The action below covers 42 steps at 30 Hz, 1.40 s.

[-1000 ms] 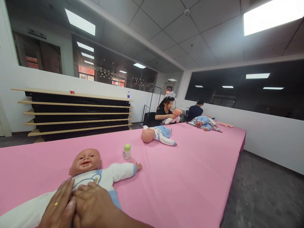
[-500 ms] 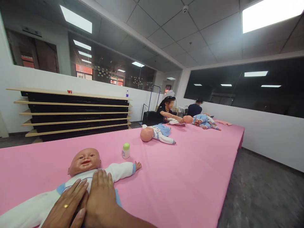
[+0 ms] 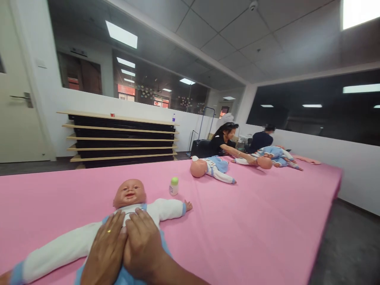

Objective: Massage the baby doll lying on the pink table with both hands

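1. Nearest of all, the left hand (image 3: 107, 249) and right hand (image 3: 142, 245) lie side by side, palms down, on the chest of the doll (image 3: 130, 209); the fingers are stretched out flat and pressed on its white and blue suit, gripping nothing. A ring sits on one left finger.
2. That doll lies face up on the pink table (image 3: 252, 221), head away from the person, body running toward them, arms spread wide to both sides.
3. Just beyond the doll's outstretched arm stands a small bottle (image 3: 173, 186) with a green cap; its label is too small to read.
4. Farther past the doll, a second doll (image 3: 209, 168) lies on the same table.
5. Farthest from the doll, a person (image 3: 224, 140) reaches to a third doll (image 3: 261, 161); shelves (image 3: 121, 138) line the wall.
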Each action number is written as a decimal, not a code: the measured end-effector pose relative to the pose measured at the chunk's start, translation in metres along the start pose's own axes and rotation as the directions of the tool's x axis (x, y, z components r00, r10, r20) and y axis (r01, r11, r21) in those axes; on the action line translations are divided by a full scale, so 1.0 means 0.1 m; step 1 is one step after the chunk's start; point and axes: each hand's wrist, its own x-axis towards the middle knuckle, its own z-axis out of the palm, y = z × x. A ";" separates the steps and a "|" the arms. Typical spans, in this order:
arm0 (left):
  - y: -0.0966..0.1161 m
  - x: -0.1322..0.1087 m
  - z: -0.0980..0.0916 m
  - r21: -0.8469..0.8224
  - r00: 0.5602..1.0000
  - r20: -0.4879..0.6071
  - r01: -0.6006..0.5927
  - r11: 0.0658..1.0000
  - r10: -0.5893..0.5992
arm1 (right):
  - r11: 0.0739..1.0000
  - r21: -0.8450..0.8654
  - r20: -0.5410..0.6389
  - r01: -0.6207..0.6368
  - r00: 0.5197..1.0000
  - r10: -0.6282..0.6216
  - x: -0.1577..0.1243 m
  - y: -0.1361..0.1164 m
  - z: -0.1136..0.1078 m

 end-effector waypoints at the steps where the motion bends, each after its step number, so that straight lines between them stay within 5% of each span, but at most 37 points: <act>1: 0.02 -0.01 -0.01 -0.095 0.992 0.039 0.125 0.988 -0.122 | 0.998 0.055 0.026 0.021 0.999 -0.023 0.02 0.00 -0.02; 3: 0.09 0.00 -0.08 -0.295 0.928 0.152 0.372 0.880 -0.341 | 0.993 0.121 0.086 0.016 0.996 -0.026 0.05 0.00 -0.05; 4: 0.14 0.02 -0.14 -0.321 0.915 0.156 0.404 0.857 -0.373 | 0.988 0.151 0.129 0.010 0.991 -0.030 0.05 0.00 -0.05; 7: 0.29 0.10 -0.34 -0.208 0.984 -0.012 0.169 0.963 -0.175 | 0.979 0.194 0.284 -0.058 0.959 0.001 0.06 0.02 -0.06; 12: 0.46 0.19 -0.60 -0.025 0.986 -0.143 -0.089 0.996 0.085 | 0.970 0.106 0.535 -0.220 0.835 0.131 0.09 0.04 -0.10; 15: 0.52 0.21 -0.66 0.011 0.988 -0.122 -0.092 0.996 0.092 | 0.978 -0.051 0.625 -0.202 0.758 0.189 0.08 0.09 -0.10; 20: 0.54 0.21 -0.59 0.082 0.995 -0.095 -0.015 0.997 0.023 | 0.957 -0.234 0.637 -0.175 0.716 0.286 0.06 0.15 -0.09; 22: 0.55 0.23 -0.58 0.050 0.996 0.024 0.086 0.995 -0.087 | 0.926 -0.313 0.649 -0.211 0.664 0.371 0.10 0.12 -0.13; 23: 0.56 0.24 -0.58 -0.010 0.966 0.165 0.204 0.979 -0.199 | 0.910 -0.349 0.660 -0.224 0.630 0.408 0.13 0.10 -0.15; 25: 0.59 0.29 -0.62 -0.060 0.817 0.473 0.403 0.913 -0.330 | 0.879 -0.414 0.682 -0.235 0.560 0.471 0.16 0.05 -0.17; 27: 0.61 0.35 -0.66 -0.029 0.735 0.567 0.468 0.883 -0.371 | 0.856 -0.464 0.676 -0.227 0.535 0.508 0.15 0.03 -0.16; 28: 0.61 0.37 -0.67 -0.010 0.725 0.573 0.473 0.881 -0.383 | 0.851 -0.473 0.639 -0.227 0.577 0.509 0.13 0.04 -0.14; 30: 0.61 0.38 -0.66 0.014 0.720 0.562 0.485 0.874 -0.408 | 0.882 -0.423 0.460 -0.208 0.789 0.407 0.06 0.06 -0.10; 31: 0.59 0.37 -0.64 0.013 0.721 0.553 0.494 0.869 -0.418 | 0.923 -0.351 0.308 -0.155 0.912 0.270 0.04 0.07 -0.09; 32: 0.58 0.35 -0.61 -0.002 0.725 0.540 0.508 0.861 -0.427 | 0.962 -0.263 0.177 -0.072 0.977 0.121 0.02 0.07 -0.08; 34: 0.53 0.29 -0.54 -0.105 0.755 0.492 0.545 0.832 -0.433 | 0.992 -0.087 0.054 0.088 0.995 -0.084 0.01 0.06 -0.09; 38: 0.43 0.17 -0.43 -0.395 0.827 0.309 0.561 0.727 -0.470 | 0.981 0.142 0.200 0.132 0.967 -0.159 0.08 0.01 -0.16; 42: 0.44 0.15 -0.51 -0.240 0.980 -0.009 0.193 0.951 -0.201 | 0.981 0.189 0.498 0.035 0.858 -0.127 0.16 -0.01 -0.20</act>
